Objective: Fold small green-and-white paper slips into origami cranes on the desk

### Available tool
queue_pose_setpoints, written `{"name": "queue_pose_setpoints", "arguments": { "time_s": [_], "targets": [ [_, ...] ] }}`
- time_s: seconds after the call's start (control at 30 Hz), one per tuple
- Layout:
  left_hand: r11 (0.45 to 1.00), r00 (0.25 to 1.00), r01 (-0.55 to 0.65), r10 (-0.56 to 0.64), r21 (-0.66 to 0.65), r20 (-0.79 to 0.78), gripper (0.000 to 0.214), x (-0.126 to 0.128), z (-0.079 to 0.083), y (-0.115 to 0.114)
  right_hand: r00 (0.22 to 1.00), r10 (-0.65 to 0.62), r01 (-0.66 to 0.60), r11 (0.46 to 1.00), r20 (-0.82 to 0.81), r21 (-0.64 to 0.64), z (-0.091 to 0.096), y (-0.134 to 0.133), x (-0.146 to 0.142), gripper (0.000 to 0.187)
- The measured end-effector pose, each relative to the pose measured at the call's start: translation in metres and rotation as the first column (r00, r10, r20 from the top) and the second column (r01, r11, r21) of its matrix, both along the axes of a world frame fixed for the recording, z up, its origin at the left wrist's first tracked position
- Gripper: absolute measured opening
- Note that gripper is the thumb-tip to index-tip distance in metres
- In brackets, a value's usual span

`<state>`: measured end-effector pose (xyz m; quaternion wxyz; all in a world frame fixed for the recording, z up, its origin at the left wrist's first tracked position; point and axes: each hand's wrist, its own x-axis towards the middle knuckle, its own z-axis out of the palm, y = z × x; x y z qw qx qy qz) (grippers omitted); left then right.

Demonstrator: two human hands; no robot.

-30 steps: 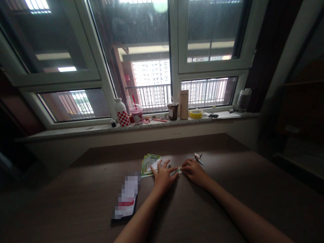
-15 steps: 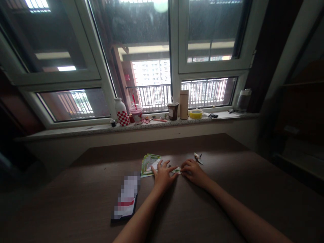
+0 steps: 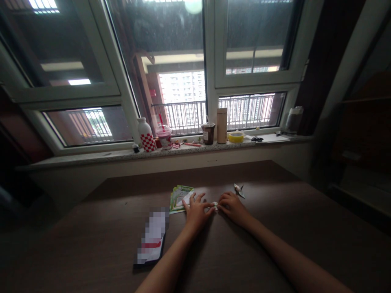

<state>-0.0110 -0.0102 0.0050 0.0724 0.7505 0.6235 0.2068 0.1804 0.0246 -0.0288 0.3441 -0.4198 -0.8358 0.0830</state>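
My left hand (image 3: 196, 212) lies on the dark wooden table (image 3: 250, 252) with its fingers spread, the forefinger pressing down on a small folded piece of paper (image 3: 214, 206). My right hand (image 3: 233, 207) has its fingers curled and pinches the other end of that paper. Just left of my left hand lies a stack of green and white paper sheets (image 3: 179, 197). A small folded paper figure (image 3: 238, 189) sits on the table just beyond my right hand.
A phone (image 3: 151, 240) lies on the table to the left of my left forearm. On the stone windowsill (image 3: 91, 156) stand a red-checked bottle (image 3: 146, 135), a pink drink cup (image 3: 164, 136), a brown cup (image 3: 208, 133), a beige flask (image 3: 222, 125), yellow tape (image 3: 236, 136) and scissors (image 3: 257, 139).
Both hands have stayed on the small folded paper with only slight finger movement. The view has tilted a little.
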Motion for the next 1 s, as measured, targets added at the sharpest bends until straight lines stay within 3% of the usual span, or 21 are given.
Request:
{"name": "queue_pose_setpoints", "arguments": {
  "time_s": [0.2,0.47,0.73,0.83,1.0],
  "targets": [
    [0.999,1.000,-0.013,0.013,0.033,-0.015,0.016,0.001,-0.002,0.003,0.994,-0.103,0.104,0.994,0.038,-0.044,-0.001,0.001,-0.006,0.016],
    [0.999,0.999,-0.041,0.041,0.036,0.002,0.015,-0.001,-0.004,0.004,0.975,-0.216,0.221,0.963,0.047,-0.153,0.008,0.000,-0.001,0.010],
    [0.999,0.999,-0.042,0.042,-0.032,0.003,0.021,-0.004,-0.002,0.005,0.988,-0.151,0.154,0.977,0.030,-0.145,0.002,0.006,0.008,0.010],
    [0.999,0.999,-0.014,0.015,0.035,-0.036,0.019,-0.002,0.000,0.002,0.993,-0.116,0.118,0.985,0.020,-0.123,-0.001,0.008,0.012,0.009],
    [0.999,0.999,-0.014,0.016,0.035,-0.047,0.017,0.001,0.003,0.000,0.998,-0.057,0.057,0.997,0.001,-0.058,-0.003,0.008,0.012,0.006]
  ]
}}
